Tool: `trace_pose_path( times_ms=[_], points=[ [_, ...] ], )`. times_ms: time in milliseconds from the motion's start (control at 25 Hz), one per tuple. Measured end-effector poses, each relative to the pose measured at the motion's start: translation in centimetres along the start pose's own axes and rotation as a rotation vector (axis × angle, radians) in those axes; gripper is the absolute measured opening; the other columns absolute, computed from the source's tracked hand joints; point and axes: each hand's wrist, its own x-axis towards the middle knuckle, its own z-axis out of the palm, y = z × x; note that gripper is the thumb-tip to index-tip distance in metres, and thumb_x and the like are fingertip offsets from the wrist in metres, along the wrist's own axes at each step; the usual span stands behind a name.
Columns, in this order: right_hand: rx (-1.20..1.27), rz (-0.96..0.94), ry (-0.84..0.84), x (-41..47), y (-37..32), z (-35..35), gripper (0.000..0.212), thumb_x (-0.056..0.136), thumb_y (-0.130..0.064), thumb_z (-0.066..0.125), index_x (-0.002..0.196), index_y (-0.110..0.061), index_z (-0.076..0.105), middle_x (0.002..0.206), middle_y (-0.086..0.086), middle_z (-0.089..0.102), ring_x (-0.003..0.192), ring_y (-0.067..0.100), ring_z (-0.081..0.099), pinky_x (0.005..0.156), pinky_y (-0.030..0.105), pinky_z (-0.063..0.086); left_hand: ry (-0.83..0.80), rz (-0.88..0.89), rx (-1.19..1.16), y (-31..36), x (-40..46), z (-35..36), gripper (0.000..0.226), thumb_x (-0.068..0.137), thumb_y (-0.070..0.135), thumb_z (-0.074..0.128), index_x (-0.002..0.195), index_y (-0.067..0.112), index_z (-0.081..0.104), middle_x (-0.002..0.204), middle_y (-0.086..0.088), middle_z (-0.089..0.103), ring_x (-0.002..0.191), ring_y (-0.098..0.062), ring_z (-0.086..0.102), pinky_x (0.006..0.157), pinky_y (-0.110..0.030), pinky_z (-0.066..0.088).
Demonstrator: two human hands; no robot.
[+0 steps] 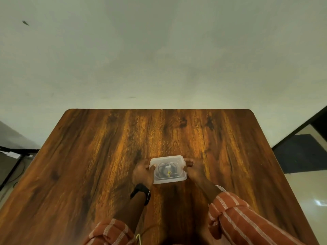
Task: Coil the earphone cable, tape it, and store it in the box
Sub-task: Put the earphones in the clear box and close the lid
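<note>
A small clear plastic box [180, 176] with its lid on rests on the wooden table [106, 156], near the middle. Through the lid I see a dark coiled earphone cable [166, 169] with a yellow spot on it. My left hand [142, 174] grips the box's left side, thumb on the lid's edge. My right hand [194, 169] holds the right side, fingers along the rim. A black watch sits on my left wrist.
A white round object [221, 188], partly hidden behind my right forearm, lies on the table. A thin yellow cord [138, 238] shows at the near edge. A pale wall stands beyond the table's far edge; floor and dark frames flank both sides.
</note>
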Motion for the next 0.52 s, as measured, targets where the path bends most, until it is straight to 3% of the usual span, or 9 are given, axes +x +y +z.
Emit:
trace_pose_path(
  times_ms=[160,240,320,400,520],
  points=[
    [0.115,0.252,-0.102,0.0,0.2,0.1,0.043,0.09,-0.013,0.066,0.131,-0.01,0.053,0.126,0.01,0.061,0.105,0.025,0.061,0.077,0.035,0.057,-0.097,-0.145,-0.166,-0.3,0.2,0.0,0.028,0.091,0.043,0.06,0.103,0.018,0.065,0.1,-0.001,0.069,0.089,-0.02,0.067,0.083,-0.045,0.057],
    [0.123,0.329,-0.149,-0.1,-0.1,-0.5,0.04,0.09,-0.017,0.066,0.127,-0.007,0.053,0.125,0.012,0.062,0.107,0.026,0.06,0.08,0.036,0.054,-0.129,-0.224,-0.254,0.0,0.1,0.3,0.03,0.094,0.04,0.058,0.105,0.013,0.067,0.099,-0.005,0.07,0.088,-0.023,0.067,0.084,-0.044,0.057],
    [0.155,0.357,-0.179,-0.3,-0.2,-1.0,0.029,0.089,-0.017,0.067,0.115,-0.007,0.057,0.114,0.011,0.065,0.092,0.02,0.059,0.085,0.038,0.053,-0.16,-0.279,-0.359,0.0,-0.2,0.4,0.024,0.093,0.043,0.058,0.097,0.021,0.066,0.093,-0.004,0.07,0.088,-0.027,0.069,0.083,-0.045,0.058],
    [0.195,0.322,-0.144,-0.6,0.0,-0.9,0.019,0.087,-0.016,0.07,0.102,-0.008,0.061,0.102,0.008,0.066,0.083,0.017,0.058,0.079,0.035,0.054,-0.149,-0.298,-0.399,-0.1,-0.4,-0.1,0.024,0.089,0.046,0.063,0.092,0.023,0.068,0.089,-0.003,0.072,0.083,-0.025,0.07,0.078,-0.043,0.06],
    [0.087,0.06,0.074,-0.9,1.1,0.2,0.016,0.08,-0.013,0.077,0.095,-0.009,0.072,0.095,0.008,0.074,0.083,0.021,0.07,0.073,0.037,0.059,-0.089,-0.203,-0.244,0.0,-0.6,-0.6,0.023,0.09,0.035,0.065,0.094,0.013,0.072,0.087,-0.004,0.074,0.077,-0.019,0.07,0.07,-0.036,0.058]
  ],
)
